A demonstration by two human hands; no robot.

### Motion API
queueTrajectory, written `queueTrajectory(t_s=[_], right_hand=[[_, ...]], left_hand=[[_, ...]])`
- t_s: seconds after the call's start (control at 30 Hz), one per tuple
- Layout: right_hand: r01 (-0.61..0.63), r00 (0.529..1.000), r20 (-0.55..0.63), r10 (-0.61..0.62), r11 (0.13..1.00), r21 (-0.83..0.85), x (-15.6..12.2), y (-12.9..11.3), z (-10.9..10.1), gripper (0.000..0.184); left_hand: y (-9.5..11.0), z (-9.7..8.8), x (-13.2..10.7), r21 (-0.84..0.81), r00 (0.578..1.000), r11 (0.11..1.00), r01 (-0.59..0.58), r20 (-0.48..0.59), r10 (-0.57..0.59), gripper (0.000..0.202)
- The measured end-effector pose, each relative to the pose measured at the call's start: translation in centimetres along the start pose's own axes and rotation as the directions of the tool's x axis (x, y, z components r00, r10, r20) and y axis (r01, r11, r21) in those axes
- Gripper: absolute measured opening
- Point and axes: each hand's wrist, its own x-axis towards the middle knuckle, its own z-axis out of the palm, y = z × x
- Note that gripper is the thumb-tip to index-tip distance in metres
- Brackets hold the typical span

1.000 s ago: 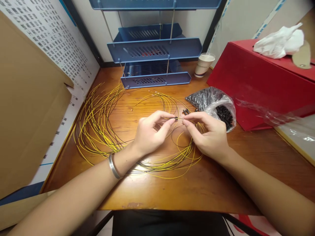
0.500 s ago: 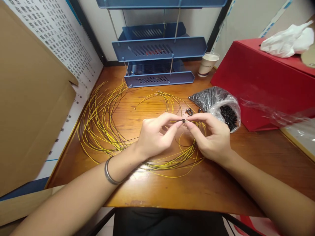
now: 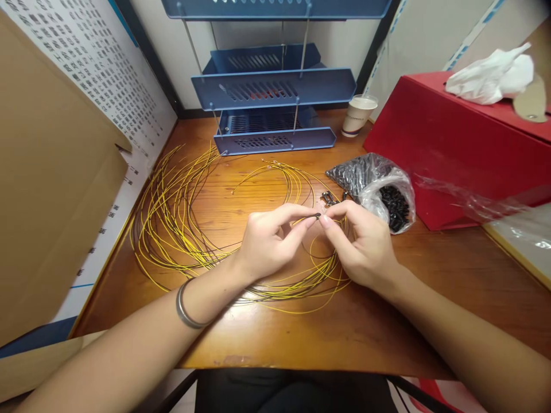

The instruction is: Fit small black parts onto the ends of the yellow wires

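In front of me, over the table, my left hand (image 3: 273, 241) pinches a small black plastic part (image 3: 317, 216) between thumb and forefinger. A thin wire shows by these fingers. From the other side my right hand (image 3: 365, 241) is closed, its thumb and forefinger meeting at the part's right end; the fingertips hide most of what they grip. Below and behind both hands lies a loose coil of yellow and black wires (image 3: 301, 291). A larger wire bundle (image 3: 166, 229) spreads to the left. Several loose black parts (image 3: 329, 198) sit just beyond my right fingertips.
A clear plastic bag (image 3: 365, 172) of small black parts (image 3: 394, 207) lies open at the right. Behind it stand a red box (image 3: 465, 149) with white tissue and a paper cup (image 3: 359, 116). A blue tiered tray (image 3: 275, 89) is at the back; cardboard (image 3: 51, 172) leans left.
The yellow wire that ran straight across both sets of fingertips is now mostly hidden. My fingers have shifted slightly around the black part, and the whole view has moved a little.
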Motion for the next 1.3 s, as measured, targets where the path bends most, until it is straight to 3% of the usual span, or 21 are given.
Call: queueTrajectory(t_s=[0.13,0.27,0.43,0.6,0.73,0.87,1.1,1.3], right_hand=[[-0.028,0.999,-0.018,0.028,0.999,-0.016,0.15,0.3,-0.34,0.011],[0.025,1.0,-0.016,-0.025,0.999,-0.03,0.11,0.31,-0.32,0.012],[0.097,0.994,-0.033,-0.099,0.993,-0.063,-0.04,0.08,-0.02,0.012],[0.051,0.999,-0.005,-0.051,0.998,-0.028,-0.27,-0.06,-0.04,0.007],[0.076,0.995,-0.058,-0.081,0.993,-0.09,-0.31,0.11,-0.11,0.005],[0.111,0.985,-0.114,-0.129,0.983,-0.149,-0.23,0.17,-0.25,0.005],[0.088,0.99,-0.102,-0.1,0.989,-0.12,-0.28,0.16,-0.18,0.005],[0.092,0.989,-0.114,-0.099,0.994,-0.064,-0.22,0.19,-0.09,0.01]], left_hand=[[-0.25,-0.12,0.18,0.032,0.998,0.998,0.046,-0.042,-0.044,0.01],[-0.52,-0.28,0.29,0.075,0.999,0.997,0.027,-0.044,-0.024,0.012],[-0.48,-0.56,0.34,0.061,0.998,0.996,-0.06,0.027,0.058,0.013],[-0.54,-0.85,0.51,0.038,0.998,0.998,-0.054,0.045,0.052,0.012],[-0.53,-0.77,0.58,0.018,1.0,1.0,-0.005,-0.008,0.006,0.01],[-0.47,-0.67,0.52,0.02,0.999,0.999,-0.04,0.016,0.04,0.012],[-0.55,-0.42,0.41,-0.024,1.0,1.0,-0.018,-0.002,0.018,0.012],[-0.49,-0.4,0.29,0.027,0.997,0.997,-0.077,0.022,0.076,0.012]])
